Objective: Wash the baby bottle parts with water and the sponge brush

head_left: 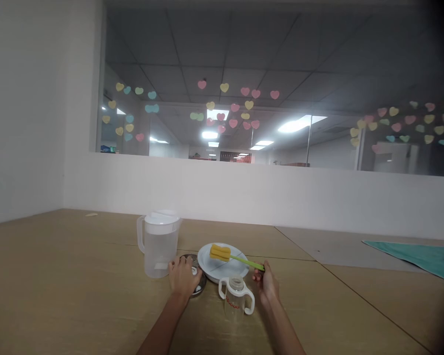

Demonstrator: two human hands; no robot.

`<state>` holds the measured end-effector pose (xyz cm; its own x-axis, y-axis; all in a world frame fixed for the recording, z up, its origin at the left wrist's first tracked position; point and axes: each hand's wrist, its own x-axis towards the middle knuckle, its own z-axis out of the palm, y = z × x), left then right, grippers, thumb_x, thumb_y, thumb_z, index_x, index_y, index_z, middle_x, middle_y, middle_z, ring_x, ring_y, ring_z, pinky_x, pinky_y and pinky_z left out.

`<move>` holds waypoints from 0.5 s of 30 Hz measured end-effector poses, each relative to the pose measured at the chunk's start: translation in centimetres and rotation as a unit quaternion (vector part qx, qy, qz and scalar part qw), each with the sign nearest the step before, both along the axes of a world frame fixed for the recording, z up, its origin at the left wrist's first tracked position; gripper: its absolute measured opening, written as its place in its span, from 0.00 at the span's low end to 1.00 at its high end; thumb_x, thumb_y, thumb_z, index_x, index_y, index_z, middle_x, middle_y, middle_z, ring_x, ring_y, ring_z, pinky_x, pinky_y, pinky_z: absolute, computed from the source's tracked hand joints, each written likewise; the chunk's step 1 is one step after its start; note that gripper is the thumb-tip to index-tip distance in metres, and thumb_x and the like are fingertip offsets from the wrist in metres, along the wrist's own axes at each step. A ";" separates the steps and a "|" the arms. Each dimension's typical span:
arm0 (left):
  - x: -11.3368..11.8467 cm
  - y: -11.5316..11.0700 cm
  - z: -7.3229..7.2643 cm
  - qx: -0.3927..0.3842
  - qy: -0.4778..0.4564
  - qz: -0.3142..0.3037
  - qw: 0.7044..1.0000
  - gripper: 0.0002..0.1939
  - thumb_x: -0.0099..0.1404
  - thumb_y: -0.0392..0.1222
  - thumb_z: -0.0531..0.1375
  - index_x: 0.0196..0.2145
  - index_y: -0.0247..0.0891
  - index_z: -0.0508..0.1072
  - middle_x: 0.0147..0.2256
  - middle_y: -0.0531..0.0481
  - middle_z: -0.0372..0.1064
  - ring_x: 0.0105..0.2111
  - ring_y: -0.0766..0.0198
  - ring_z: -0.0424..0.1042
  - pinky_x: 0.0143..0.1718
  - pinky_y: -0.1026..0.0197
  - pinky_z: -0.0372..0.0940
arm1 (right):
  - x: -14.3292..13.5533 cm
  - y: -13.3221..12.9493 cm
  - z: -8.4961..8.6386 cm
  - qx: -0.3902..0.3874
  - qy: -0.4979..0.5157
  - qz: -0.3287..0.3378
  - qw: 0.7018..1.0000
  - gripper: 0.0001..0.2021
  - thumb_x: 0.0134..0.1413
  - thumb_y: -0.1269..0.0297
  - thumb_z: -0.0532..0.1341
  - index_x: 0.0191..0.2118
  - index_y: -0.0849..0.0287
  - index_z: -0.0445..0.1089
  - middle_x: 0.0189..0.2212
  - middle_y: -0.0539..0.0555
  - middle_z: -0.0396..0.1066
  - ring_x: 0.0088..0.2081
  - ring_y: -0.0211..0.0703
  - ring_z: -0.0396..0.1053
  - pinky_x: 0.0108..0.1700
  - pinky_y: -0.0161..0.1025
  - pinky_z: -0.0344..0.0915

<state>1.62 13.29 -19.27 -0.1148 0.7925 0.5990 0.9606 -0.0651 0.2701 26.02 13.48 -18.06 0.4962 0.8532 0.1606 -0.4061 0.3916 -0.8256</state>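
My right hand is closed around the green handle of a bottle brush with a yellow sponge head. The sponge is over a white dish, and whether it touches the dish is unclear. In front of the dish stands a clear baby bottle, uncapped, with two white side handles and red lettering. My left hand is over a dark round tray holding small white pieces. Its fingers are apart, one white piece close to the thumb; the fingertips are partly hidden.
Left of the tray stands a translucent lidded pitcher. A teal cloth lies at the right of the wooden table. Behind rises a white wall with a window bearing heart-shaped notes. A small pale scrap lies at the back left.
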 end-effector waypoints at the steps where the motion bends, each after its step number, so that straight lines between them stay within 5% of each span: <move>1: 0.0 0.0 0.0 -0.003 0.004 -0.003 1.000 0.14 0.59 0.47 0.54 0.35 0.36 0.74 0.36 0.40 0.72 0.44 0.47 0.64 0.47 0.46 0.51 | 0.0 -0.1 0.1 -0.012 0.009 0.000 1.000 0.18 0.46 0.48 0.60 0.23 0.58 0.63 0.10 0.44 0.59 0.12 0.30 0.53 0.15 0.31 0.57; 10: 0.2 -0.4 0.5 0.021 -0.022 -0.026 0.999 0.10 0.58 0.43 0.54 0.31 0.37 0.73 0.34 0.41 0.72 0.41 0.48 0.66 0.45 0.47 0.53 | -0.3 -0.5 0.6 -0.055 0.052 0.000 0.997 0.17 0.47 0.50 0.61 0.23 0.60 0.65 0.10 0.44 0.60 0.12 0.30 0.52 0.16 0.31 0.57; 15: 1.6 -2.1 1.3 0.126 -0.064 -0.219 0.966 0.12 0.64 0.41 0.50 0.35 0.38 0.72 0.35 0.45 0.71 0.38 0.56 0.66 0.45 0.51 0.54 | -0.1 -0.6 0.6 -0.062 0.089 -0.019 0.994 0.14 0.54 0.55 0.56 0.24 0.60 0.65 0.10 0.44 0.60 0.12 0.30 0.53 0.17 0.29 0.57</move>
